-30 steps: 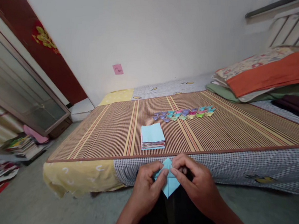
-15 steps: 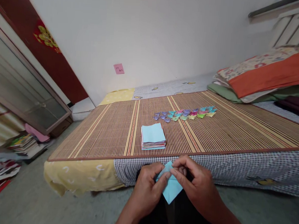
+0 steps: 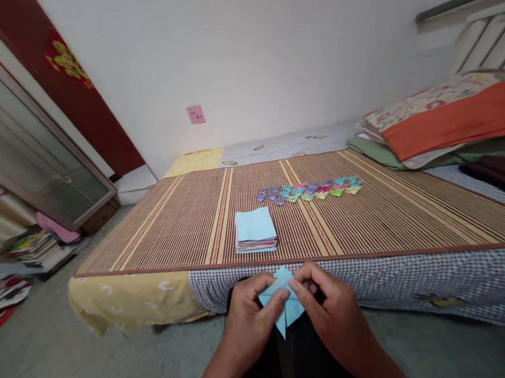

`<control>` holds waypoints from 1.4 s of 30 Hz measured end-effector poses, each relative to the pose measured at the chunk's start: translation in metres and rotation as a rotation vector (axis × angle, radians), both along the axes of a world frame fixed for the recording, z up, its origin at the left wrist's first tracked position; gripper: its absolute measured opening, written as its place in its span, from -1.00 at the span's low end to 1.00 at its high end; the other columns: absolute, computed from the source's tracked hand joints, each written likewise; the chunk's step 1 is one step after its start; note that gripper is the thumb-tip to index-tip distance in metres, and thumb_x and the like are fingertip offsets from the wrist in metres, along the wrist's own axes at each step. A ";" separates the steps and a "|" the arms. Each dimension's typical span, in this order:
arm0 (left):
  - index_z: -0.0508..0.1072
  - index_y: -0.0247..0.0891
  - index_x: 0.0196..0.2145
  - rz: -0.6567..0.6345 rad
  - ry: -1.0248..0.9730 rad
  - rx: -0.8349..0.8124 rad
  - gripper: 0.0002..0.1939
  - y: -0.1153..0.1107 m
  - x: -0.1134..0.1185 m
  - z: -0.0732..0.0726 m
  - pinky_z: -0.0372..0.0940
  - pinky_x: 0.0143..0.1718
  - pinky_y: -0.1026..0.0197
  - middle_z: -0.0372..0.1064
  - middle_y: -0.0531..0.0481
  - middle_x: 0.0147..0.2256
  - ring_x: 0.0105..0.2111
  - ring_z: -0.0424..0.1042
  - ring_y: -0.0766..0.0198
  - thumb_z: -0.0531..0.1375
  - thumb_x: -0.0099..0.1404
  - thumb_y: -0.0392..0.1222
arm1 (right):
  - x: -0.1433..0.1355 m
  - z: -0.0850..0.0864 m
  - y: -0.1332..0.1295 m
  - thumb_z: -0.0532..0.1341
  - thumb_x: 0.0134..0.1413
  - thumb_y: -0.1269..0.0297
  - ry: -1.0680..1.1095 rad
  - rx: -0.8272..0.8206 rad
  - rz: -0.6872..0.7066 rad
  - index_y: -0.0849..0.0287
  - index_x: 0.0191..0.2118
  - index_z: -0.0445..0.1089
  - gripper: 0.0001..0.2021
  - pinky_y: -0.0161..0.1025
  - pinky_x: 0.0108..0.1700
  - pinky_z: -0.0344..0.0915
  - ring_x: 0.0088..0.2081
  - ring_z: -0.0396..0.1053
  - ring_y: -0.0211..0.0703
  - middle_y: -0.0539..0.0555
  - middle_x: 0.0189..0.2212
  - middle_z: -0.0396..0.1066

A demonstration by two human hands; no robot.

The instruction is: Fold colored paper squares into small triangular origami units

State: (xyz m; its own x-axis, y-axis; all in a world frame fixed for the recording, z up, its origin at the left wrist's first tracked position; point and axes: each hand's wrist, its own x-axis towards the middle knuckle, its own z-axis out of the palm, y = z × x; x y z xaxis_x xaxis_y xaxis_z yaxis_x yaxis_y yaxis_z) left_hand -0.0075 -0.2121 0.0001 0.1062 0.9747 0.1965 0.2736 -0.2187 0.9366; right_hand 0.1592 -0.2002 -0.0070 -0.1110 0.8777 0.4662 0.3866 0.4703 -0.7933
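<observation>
White plaster-like wall (image 3: 252,58) fills most of what stands ahead of me, and below it spreads the bed, covered with a brown striped mat (image 3: 182,224). A checked sheet (image 3: 400,283) and a yellow cloth (image 3: 134,301) hang over its near edge. To the left a dark red door (image 3: 98,111) leans across my view; to the right an orange and floral pillow (image 3: 449,121) lies on folded bedding. My dark-clothed legs (image 3: 310,363) are beneath my hands. My left hand (image 3: 247,308) has the thumb laid over the front of a folded light-blue paper (image 3: 293,309), the fingers behind it. My right hand (image 3: 331,305) pinches narrowly, thumb and forefinger together at the paper's upper right side. The paper is held between both hands, just before the bed's edge, above my lap, one point hanging downward. Near the mat's front border sits a square stack of paper (image 3: 256,229), light blue on top. A pink note (image 3: 196,114) is on the wall. Smallest are the many-coloured folded paper pieces (image 3: 311,188), in rows behind the stack.
</observation>
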 end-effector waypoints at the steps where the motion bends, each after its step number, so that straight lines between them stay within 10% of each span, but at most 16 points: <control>1: 0.57 -0.28 -0.39 0.022 0.002 -0.001 -0.80 -0.001 0.001 -0.001 0.22 -0.37 0.29 0.40 0.05 -0.47 -0.44 0.30 0.29 0.29 0.34 -0.12 | 0.000 0.000 0.000 0.18 0.32 0.28 -0.006 0.002 -0.007 0.10 -0.39 0.32 -0.79 -0.32 -0.42 0.23 -0.51 0.29 -0.25 -0.10 -0.55 0.31; 16: 0.50 -0.21 0.03 0.067 -0.129 -0.052 -0.70 -0.004 0.003 -0.007 0.34 -0.31 0.28 0.59 -0.05 -0.21 -0.33 0.49 0.23 0.26 0.40 -0.09 | -0.003 0.004 0.004 0.20 0.30 0.35 0.085 0.012 0.037 0.09 -0.38 0.34 -0.82 -0.26 -0.17 0.32 -0.19 0.46 -0.14 0.03 -0.25 0.48; 42: 0.56 -0.26 -0.17 0.022 -0.163 -0.105 -0.73 -0.005 0.001 -0.005 0.25 -0.42 0.30 0.51 0.01 -0.40 -0.47 0.36 0.28 0.30 0.36 0.01 | -0.004 0.016 -0.001 0.23 0.26 0.33 0.140 -0.009 0.026 0.09 -0.44 0.40 -0.79 -0.28 -0.26 0.37 -0.34 0.50 -0.16 -0.02 -0.42 0.52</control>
State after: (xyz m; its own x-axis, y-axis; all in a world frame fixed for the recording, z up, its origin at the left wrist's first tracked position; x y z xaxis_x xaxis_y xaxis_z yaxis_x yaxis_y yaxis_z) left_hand -0.0060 -0.2171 -0.0050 0.0594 0.9925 0.1068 0.1203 -0.1133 0.9862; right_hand 0.1555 -0.2011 0.0094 -0.0682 0.8796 0.4708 0.2594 0.4713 -0.8430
